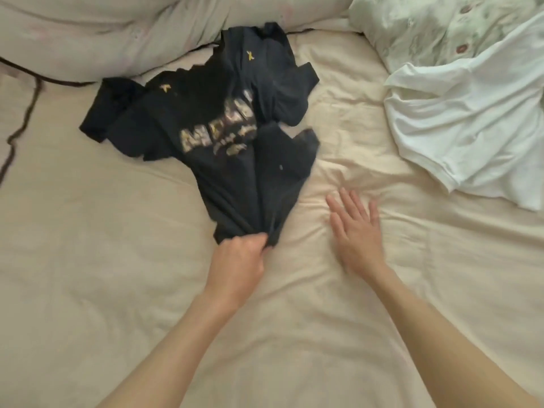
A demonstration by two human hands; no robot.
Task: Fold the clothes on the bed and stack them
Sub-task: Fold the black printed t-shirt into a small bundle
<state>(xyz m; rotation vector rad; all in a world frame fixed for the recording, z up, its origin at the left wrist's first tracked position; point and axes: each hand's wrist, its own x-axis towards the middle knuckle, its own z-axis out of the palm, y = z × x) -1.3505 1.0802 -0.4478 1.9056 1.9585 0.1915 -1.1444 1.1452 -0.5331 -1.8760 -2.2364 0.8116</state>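
Note:
A dark navy T-shirt [206, 119] with a pale printed logo and small yellow marks lies crumpled on the cream bed sheet [117, 260], its collar end toward the pillows. My left hand [238, 260] is closed on the bunched hem of the shirt at its near end. Just to the right, my right hand [353, 228] is flat and spread on the sheet, apart from the shirt and holding nothing. A white garment [465, 125] lies rumpled at the right side of the bed.
A large pale duvet or pillow [103, 33] fills the far left. A floral-print pillow [435, 28] sits at the far right, partly under the white garment. A dark cord [23, 122] runs along the sheet at the left edge.

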